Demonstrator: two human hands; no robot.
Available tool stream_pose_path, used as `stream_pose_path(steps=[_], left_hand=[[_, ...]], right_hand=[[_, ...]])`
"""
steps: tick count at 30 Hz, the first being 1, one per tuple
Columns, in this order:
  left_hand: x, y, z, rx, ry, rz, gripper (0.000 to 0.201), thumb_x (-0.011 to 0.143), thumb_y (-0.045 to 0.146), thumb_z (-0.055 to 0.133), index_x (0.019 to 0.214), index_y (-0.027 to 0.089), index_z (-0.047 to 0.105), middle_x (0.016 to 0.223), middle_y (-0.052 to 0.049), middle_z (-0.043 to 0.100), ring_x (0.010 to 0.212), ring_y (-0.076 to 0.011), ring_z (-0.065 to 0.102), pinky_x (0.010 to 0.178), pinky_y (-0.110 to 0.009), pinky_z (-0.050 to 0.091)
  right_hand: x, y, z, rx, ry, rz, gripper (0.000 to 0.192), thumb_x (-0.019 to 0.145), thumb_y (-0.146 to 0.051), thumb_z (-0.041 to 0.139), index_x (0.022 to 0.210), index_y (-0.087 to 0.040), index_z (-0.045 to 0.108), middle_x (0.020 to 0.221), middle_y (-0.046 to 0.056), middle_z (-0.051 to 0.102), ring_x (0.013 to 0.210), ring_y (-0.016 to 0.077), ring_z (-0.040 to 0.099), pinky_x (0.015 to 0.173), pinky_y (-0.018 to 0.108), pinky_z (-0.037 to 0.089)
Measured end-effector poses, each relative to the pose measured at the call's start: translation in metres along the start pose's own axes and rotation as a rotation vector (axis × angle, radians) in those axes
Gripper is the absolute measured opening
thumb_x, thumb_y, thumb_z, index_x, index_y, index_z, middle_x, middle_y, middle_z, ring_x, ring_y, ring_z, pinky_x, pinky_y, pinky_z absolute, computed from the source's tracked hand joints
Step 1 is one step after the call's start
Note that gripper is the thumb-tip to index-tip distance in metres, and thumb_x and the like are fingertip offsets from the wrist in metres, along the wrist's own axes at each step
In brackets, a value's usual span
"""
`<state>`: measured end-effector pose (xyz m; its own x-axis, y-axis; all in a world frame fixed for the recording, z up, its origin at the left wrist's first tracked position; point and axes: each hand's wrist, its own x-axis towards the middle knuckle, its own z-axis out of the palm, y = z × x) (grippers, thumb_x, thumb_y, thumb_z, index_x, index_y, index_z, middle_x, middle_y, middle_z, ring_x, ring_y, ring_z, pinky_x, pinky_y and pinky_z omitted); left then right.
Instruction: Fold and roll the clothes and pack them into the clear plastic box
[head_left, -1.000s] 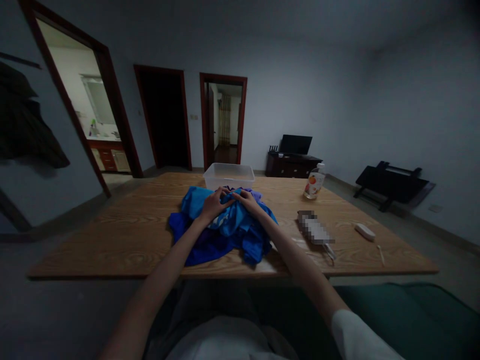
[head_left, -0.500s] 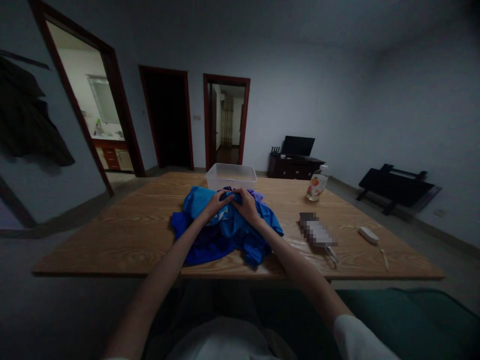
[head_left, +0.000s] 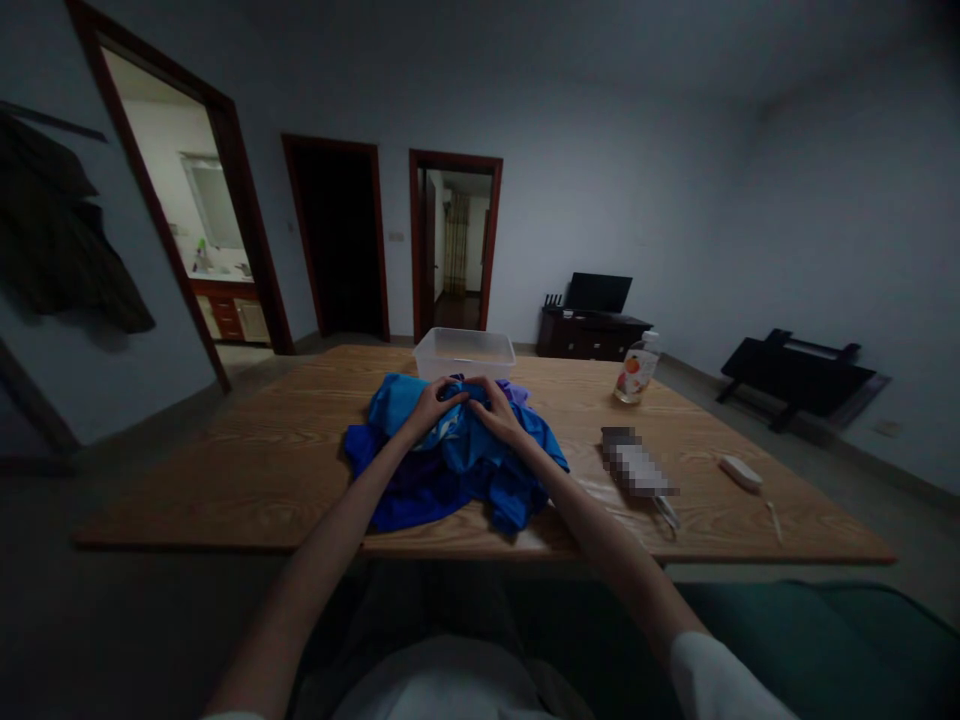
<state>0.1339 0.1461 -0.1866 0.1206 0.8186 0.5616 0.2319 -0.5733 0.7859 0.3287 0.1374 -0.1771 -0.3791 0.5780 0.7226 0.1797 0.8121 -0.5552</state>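
A crumpled heap of blue cloth (head_left: 420, 495), lighter blue on top and deep blue below, lies near the table's front edge. What garment it is I cannot make out. My left hand (head_left: 435, 405) pinches a fold at the top of the heap. Close beside it, fingertips almost meeting, my right hand (head_left: 491, 408) grips the same blue cloth. A bit of purple cloth (head_left: 516, 392) shows behind my right hand. Just beyond the heap stands a clear plastic bin (head_left: 465, 350), its lower front hidden by the cloth and hands.
On the wooden table (head_left: 247, 470), a pump-top bottle (head_left: 637, 372) stands at the back right. Nearer lie a blurred-out flat object (head_left: 636, 465) with a strap and a small white case (head_left: 740, 473) with a cord. A green seat (head_left: 810, 630) is below the front edge.
The view has shifted very slightly. Both hands keep their hold on the blue cloth, and nothing on the table has visibly moved.
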Motion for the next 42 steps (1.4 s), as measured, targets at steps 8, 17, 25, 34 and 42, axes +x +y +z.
stream_pose_path(steps=[8,17,25,34,42], left_hand=[[0.004,-0.005,0.001,-0.055,0.027,0.010,0.049,0.074,0.050,0.080,0.110,0.020,0.064,0.113,-0.008,0.070,0.107,-0.0222,0.066,0.093,-0.034,0.055],[0.008,-0.013,0.000,-0.090,0.007,0.016,0.053,0.074,0.056,0.078,0.110,0.020,0.063,0.115,-0.010,0.070,0.106,-0.0239,0.067,0.093,-0.036,0.055],[0.013,-0.014,-0.002,-0.038,-0.046,-0.017,0.060,0.077,0.074,0.065,0.103,0.020,0.070,0.112,-0.012,0.072,0.108,-0.0281,0.067,0.096,-0.037,0.053],[0.008,-0.006,-0.004,-0.021,-0.118,-0.003,0.060,0.076,0.071,0.069,0.107,0.020,0.072,0.109,-0.009,0.073,0.109,-0.0284,0.067,0.096,-0.037,0.053],[0.005,0.002,-0.002,0.001,-0.008,0.073,0.057,0.079,0.064,0.070,0.114,0.018,0.067,0.119,-0.012,0.071,0.111,-0.0244,0.066,0.102,-0.039,0.053]], right_hand=[[0.007,0.008,-0.024,0.292,-0.115,0.237,0.038,0.093,-0.045,0.064,0.126,-0.027,0.066,0.131,0.002,0.064,0.122,0.0217,0.058,0.112,0.036,0.042],[0.008,0.012,-0.014,0.163,-0.011,0.133,0.037,0.089,-0.043,0.069,0.119,-0.021,0.067,0.119,0.006,0.067,0.111,0.0223,0.062,0.103,0.036,0.047],[0.002,0.009,0.004,-0.142,0.123,-0.077,0.026,0.086,-0.022,0.065,0.112,-0.021,0.068,0.128,0.009,0.054,0.115,0.0236,0.057,0.106,0.039,0.045],[0.001,0.008,0.008,-0.158,0.079,-0.098,0.041,0.082,-0.020,0.065,0.123,-0.021,0.062,0.125,0.011,0.051,0.121,0.0250,0.052,0.109,0.039,0.043],[0.002,0.001,-0.006,0.070,-0.054,0.064,0.042,0.099,-0.047,0.054,0.135,-0.026,0.053,0.134,0.005,0.058,0.128,0.0216,0.052,0.115,0.035,0.036]])
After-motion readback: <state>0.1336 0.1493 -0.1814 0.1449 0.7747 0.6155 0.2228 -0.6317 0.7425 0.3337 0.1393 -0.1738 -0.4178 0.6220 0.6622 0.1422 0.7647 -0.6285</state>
